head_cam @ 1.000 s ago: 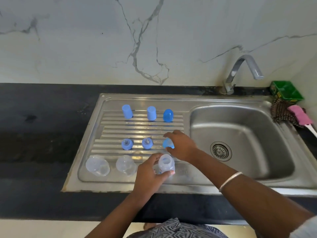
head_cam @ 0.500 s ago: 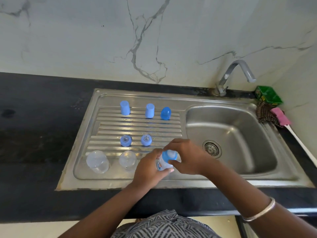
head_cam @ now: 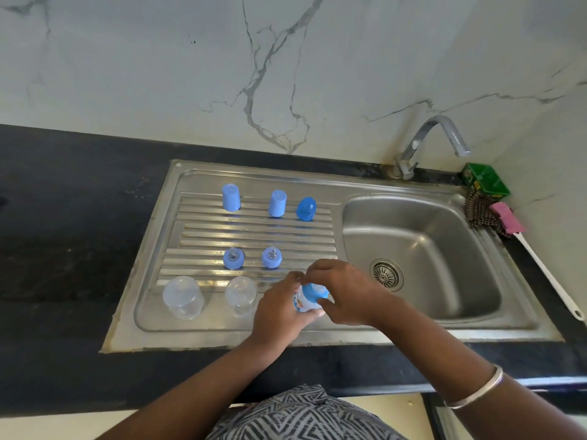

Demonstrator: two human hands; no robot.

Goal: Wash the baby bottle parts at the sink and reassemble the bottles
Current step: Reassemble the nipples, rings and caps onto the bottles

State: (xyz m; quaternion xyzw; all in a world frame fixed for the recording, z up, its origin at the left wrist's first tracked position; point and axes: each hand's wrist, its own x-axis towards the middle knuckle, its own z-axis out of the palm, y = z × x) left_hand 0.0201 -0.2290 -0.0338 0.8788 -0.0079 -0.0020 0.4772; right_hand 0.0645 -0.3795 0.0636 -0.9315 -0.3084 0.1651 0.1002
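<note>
Brushed steel sink, clear plastic bottles.

Left hand grips a clear bottle over the drainboard's front edge; right hand pinches the blue collar on its top. Two clear bottles stand along the front at left. Two blue nipple rings sit mid-board. Three blue caps line the back. Basin with drain at right, tap behind. Green box, scrubber and pink brush at the counter's back right corner.
</note>
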